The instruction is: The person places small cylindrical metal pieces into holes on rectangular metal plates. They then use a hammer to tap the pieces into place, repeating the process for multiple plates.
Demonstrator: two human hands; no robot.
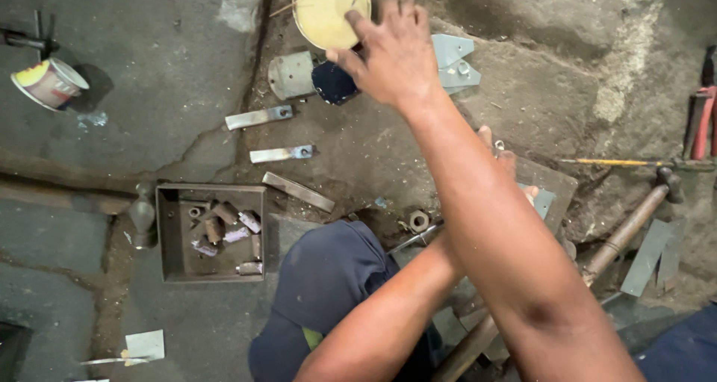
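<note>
The right hand (pixel 392 50) reaches far, its spread, empty fingers (pixel 358 25) touching the near right rim of the yellow-filled tin (pixel 323 8), while the left hand (pixel 508 165) lies mostly hidden, its grip unclear.

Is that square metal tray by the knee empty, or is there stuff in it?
Not empty: the square rusty metal tray holds several short rusty cylindrical metal pieces, loosely clustered toward its right side.

A rough, cracked grey concrete floor (pixel 172 68), darkly stained, is seen throughout. A paler patch of worn cement (pixel 635 31) is shown at the upper right. Grit and debris are scattered along a long crack (pixel 258 76).
</note>
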